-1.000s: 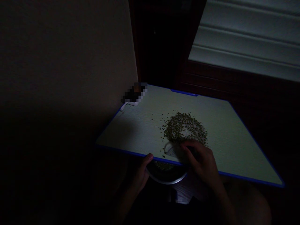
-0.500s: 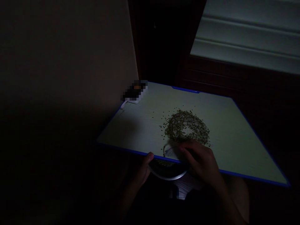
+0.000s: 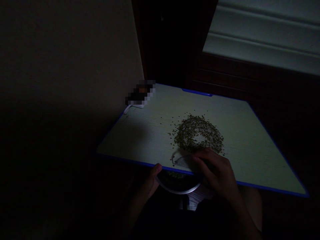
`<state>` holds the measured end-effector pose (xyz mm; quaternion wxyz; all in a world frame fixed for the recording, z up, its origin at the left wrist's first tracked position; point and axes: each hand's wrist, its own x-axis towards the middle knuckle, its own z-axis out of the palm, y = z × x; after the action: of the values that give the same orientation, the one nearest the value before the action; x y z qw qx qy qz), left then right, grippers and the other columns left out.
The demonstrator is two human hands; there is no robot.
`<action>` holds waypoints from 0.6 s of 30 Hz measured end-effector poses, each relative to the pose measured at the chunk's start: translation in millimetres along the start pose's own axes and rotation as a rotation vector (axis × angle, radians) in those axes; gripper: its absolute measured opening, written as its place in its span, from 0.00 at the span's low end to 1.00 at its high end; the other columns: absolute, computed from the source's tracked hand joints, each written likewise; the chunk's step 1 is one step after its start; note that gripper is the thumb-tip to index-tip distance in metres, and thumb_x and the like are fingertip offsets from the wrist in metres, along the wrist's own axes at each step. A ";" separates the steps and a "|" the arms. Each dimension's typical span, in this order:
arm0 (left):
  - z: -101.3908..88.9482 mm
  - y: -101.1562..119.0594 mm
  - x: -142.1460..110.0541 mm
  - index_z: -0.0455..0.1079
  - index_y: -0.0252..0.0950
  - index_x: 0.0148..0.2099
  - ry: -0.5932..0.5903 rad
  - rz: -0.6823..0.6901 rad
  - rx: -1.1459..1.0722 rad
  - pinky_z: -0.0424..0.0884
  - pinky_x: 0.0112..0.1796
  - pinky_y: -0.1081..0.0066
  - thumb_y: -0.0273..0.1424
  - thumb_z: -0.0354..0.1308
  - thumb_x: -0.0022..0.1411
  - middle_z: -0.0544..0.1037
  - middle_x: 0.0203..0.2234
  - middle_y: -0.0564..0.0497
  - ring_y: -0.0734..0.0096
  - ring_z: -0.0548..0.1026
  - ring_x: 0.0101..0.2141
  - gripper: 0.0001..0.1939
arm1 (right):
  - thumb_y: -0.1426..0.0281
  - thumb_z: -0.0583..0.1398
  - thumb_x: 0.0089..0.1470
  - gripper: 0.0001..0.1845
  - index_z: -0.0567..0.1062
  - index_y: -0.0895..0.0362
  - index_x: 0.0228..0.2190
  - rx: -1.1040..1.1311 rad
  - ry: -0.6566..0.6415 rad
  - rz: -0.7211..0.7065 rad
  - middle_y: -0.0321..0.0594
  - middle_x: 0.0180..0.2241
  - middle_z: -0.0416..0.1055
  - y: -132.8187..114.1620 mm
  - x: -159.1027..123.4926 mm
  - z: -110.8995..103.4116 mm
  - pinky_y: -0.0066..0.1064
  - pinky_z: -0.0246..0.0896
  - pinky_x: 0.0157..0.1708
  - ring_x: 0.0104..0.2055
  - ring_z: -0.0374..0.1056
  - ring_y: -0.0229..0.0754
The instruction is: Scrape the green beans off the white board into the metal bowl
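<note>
A white board (image 3: 250, 143) with a blue edge lies tilted in front of me. On it is a ring of small dark seeds or grains (image 3: 190, 131), with a thin patch in the middle. My left hand (image 3: 152, 180) grips the board's near edge, thumb on top and fingers hidden below. My right hand (image 3: 217, 166) rests at the near side of the seeds with fingertips pinched together. What they hold is too dark to see. Left of those fingertips is a dim curved outline on the board. Below the near edge sits a metal-rimmed bowl (image 3: 185, 192) with grains in it.
At the board's far left corner lies a blurred device (image 3: 141, 95) with a white cable (image 3: 127, 108). A pale wall (image 3: 75, 60) stands close on the left. Pale ridged panels (image 3: 260, 33) are at the back right. The surroundings are very dark.
The view has shifted slightly, so the board's left end sits a little further left and higher. Both hands keep nearly the same places, and the seed ring looks almost unchanged.
</note>
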<state>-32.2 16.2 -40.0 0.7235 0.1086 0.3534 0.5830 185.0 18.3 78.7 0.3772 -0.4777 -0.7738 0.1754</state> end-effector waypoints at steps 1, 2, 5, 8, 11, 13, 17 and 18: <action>1.2 0.4 0.1 0.68 0.39 0.61 -0.021 -0.010 -0.009 0.58 0.63 0.54 0.34 0.73 0.47 0.81 0.48 0.43 0.47 0.62 0.63 0.38 | 0.70 0.58 0.64 0.07 0.76 0.50 0.40 0.002 0.024 0.009 0.37 0.38 0.78 0.6 0.0 0.0 0.36 0.69 0.39 0.39 0.74 0.42; 2.9 0.8 0.1 0.69 0.39 0.61 -0.034 -0.023 -0.011 0.58 0.63 0.52 0.35 0.73 0.46 0.81 0.47 0.43 0.45 0.62 0.63 0.39 | 0.70 0.58 0.64 0.07 0.76 0.50 0.41 0.005 0.045 0.014 0.37 0.39 0.79 1.2 0.0 0.0 0.35 0.69 0.39 0.40 0.74 0.41; 9.0 1.7 -0.8 0.74 0.38 0.55 -0.024 -0.059 -0.002 0.57 0.63 0.48 0.38 0.74 0.43 0.82 0.46 0.43 0.41 0.62 0.63 0.35 | 0.70 0.59 0.63 0.06 0.76 0.49 0.41 0.011 0.077 0.014 0.37 0.40 0.79 1.9 0.2 0.3 0.34 0.70 0.40 0.41 0.75 0.41; 14.1 2.3 -2.4 0.79 0.37 0.44 0.000 -0.103 -0.010 0.56 0.63 0.47 0.41 0.75 0.39 0.83 0.43 0.42 0.39 0.62 0.63 0.27 | 0.69 0.59 0.63 0.06 0.76 0.49 0.41 0.001 0.087 0.019 0.37 0.40 0.79 1.6 0.6 0.7 0.34 0.70 0.40 0.42 0.75 0.42; 16.5 2.6 -3.1 0.80 0.37 0.36 0.030 -0.150 -0.040 0.56 0.63 0.48 0.42 0.76 0.36 0.84 0.41 0.43 0.39 0.62 0.62 0.23 | 0.69 0.59 0.64 0.06 0.76 0.50 0.41 -0.003 0.081 0.052 0.37 0.40 0.79 1.8 0.8 1.3 0.34 0.70 0.41 0.42 0.75 0.42; 17.1 2.7 -2.8 0.80 0.37 0.36 0.042 -0.135 -0.046 0.55 0.64 0.48 0.40 0.77 0.34 0.84 0.40 0.45 0.40 0.63 0.62 0.24 | 0.69 0.58 0.64 0.07 0.76 0.50 0.41 -0.015 0.098 0.068 0.38 0.40 0.79 2.7 0.8 1.9 0.34 0.70 0.41 0.41 0.75 0.42; 17.3 3.3 -0.6 0.80 0.38 0.40 0.019 -0.098 -0.063 0.54 0.64 0.50 0.40 0.76 0.37 0.83 0.43 0.45 0.44 0.63 0.63 0.25 | 0.69 0.59 0.63 0.08 0.77 0.51 0.42 -0.047 0.148 0.065 0.39 0.40 0.79 4.1 0.5 2.7 0.34 0.70 0.41 0.42 0.75 0.44; 17.1 3.9 0.1 0.80 0.38 0.40 0.031 -0.095 -0.080 0.55 0.64 0.50 0.42 0.76 0.37 0.84 0.43 0.45 0.43 0.64 0.62 0.26 | 0.69 0.59 0.62 0.08 0.77 0.50 0.42 -0.042 0.142 0.060 0.39 0.40 0.79 3.9 0.5 2.7 0.34 0.70 0.42 0.42 0.75 0.44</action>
<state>-24.3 21.8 -25.4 0.7487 0.0537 0.3457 0.5631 185.2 20.9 74.6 0.4155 -0.5199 -0.7339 0.1360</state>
